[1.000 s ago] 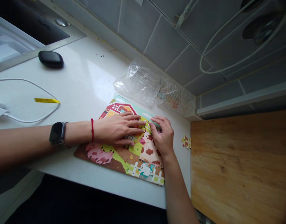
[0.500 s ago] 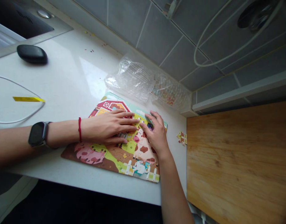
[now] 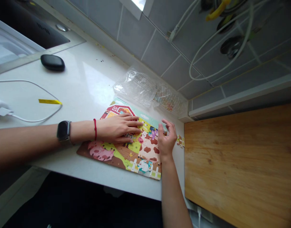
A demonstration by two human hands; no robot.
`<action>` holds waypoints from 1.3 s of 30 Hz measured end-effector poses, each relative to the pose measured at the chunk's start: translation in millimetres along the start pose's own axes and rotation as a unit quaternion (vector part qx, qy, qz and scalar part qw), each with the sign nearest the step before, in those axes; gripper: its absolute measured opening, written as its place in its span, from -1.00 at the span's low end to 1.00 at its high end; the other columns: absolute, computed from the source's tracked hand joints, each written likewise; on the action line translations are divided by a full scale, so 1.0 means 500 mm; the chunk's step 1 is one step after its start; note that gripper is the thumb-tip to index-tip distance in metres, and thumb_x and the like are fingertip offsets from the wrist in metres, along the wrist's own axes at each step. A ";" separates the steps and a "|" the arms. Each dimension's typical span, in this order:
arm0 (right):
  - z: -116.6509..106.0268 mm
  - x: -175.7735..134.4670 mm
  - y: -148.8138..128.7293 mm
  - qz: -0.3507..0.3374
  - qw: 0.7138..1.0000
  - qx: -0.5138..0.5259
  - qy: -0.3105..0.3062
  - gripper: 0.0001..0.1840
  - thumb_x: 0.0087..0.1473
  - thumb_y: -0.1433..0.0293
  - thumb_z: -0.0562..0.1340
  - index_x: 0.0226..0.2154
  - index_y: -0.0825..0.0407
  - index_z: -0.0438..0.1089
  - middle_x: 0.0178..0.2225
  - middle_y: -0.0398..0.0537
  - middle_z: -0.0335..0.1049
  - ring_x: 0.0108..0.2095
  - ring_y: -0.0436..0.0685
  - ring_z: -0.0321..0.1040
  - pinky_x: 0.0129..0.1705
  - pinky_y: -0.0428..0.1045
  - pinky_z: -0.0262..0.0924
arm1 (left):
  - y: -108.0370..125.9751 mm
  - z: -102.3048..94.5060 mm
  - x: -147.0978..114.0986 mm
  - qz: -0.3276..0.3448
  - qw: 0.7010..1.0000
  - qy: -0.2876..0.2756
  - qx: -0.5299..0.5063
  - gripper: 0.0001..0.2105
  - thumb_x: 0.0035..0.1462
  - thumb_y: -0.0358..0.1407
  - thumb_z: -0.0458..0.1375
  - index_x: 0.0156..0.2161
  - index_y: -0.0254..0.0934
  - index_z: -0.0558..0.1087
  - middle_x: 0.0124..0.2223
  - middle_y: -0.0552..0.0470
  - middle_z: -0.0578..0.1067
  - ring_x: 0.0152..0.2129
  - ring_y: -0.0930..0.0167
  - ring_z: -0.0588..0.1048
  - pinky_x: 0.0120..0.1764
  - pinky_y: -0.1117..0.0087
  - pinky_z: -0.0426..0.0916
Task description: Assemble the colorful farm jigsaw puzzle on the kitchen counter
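Note:
A farm jigsaw puzzle (image 3: 126, 155) with a red barn, a spotted cow, a pink pig and a white rabbit lies on the white counter. Flat across its upper middle rests my left hand (image 3: 123, 129), fingers stretched out and covering part of the picture. My right hand (image 3: 167, 139) is at the puzzle's right edge by the cow, thumb and fingers bent but apart, with nothing visible between them. A dark gap shows near the purple figure (image 3: 153, 133). Just right of that hand, a loose puzzle piece (image 3: 180, 141) lies beside the wooden board.
Crumpled clear plastic packaging (image 3: 136, 85) lies behind the puzzle against the tiled wall (image 3: 145, 41). A wooden board (image 3: 240, 158) borders the right side. On the left are a black oval object (image 3: 52, 62) and a white cable (image 3: 38, 119) with a yellow tag (image 3: 50, 101).
My right hand has lifted off the puzzle and moved right, uncovering the purple figure. My left hand stays flat on the puzzle. The camera view has shifted somewhat.

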State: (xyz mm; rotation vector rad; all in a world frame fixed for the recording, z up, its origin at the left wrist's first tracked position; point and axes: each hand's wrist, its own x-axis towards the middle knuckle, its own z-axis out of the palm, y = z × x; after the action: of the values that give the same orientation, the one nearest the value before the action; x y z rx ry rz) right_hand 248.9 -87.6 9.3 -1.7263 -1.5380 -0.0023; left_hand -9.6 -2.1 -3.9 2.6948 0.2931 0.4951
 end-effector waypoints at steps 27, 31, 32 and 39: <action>-0.214 0.127 0.170 0.078 0.811 -0.394 -0.426 -0.72 -0.14 0.50 0.43 -0.26 0.09 0.58 -0.27 0.04 0.59 -0.30 0.15 0.48 -0.25 -0.05 0.24 | -0.010 0.016 -0.003 0.022 0.999 0.041 0.001 -0.60 0.35 -0.10 0.18 0.18 -0.20 0.52 0.32 -0.15 0.43 0.26 0.05 0.39 0.28 0.08 0.21; -0.215 0.124 0.163 0.055 0.819 -0.391 -0.417 -0.78 -0.15 0.50 0.43 -0.32 0.08 0.57 -0.28 0.01 0.54 -0.31 0.13 0.43 -0.27 -0.06 0.19 | -0.008 0.014 -0.003 0.017 0.999 0.039 0.006 -0.60 0.35 -0.08 0.16 0.19 -0.19 0.52 0.32 -0.14 0.43 0.26 0.08 0.39 0.29 0.11 0.20; -0.215 0.122 0.159 0.050 0.821 -0.389 -0.416 -0.78 -0.15 0.51 0.43 -0.33 0.07 0.57 -0.27 0.01 0.54 -0.30 0.13 0.43 -0.26 -0.06 0.19 | -0.007 0.013 -0.003 0.017 0.999 0.035 0.009 -0.60 0.36 -0.08 0.15 0.19 -0.19 0.51 0.33 -0.14 0.43 0.26 0.08 0.38 0.29 0.12 0.19; -0.222 0.104 0.118 0.026 0.840 -0.366 -0.400 -0.68 -0.01 0.45 0.34 -0.13 0.12 0.55 -0.16 0.13 0.58 -0.17 0.20 0.50 -0.10 -0.02 0.28 | -0.008 0.012 -0.003 0.020 0.999 0.032 0.008 -0.61 0.36 -0.08 0.15 0.17 -0.18 0.52 0.32 -0.13 0.43 0.26 0.09 0.37 0.28 0.13 0.19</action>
State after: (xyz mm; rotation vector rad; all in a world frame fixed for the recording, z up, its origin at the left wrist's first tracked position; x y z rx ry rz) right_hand 365.7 -101.8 77.3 -2.5781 -2.2883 0.2119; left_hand -9.1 -0.7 -11.2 2.7084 0.2622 0.5946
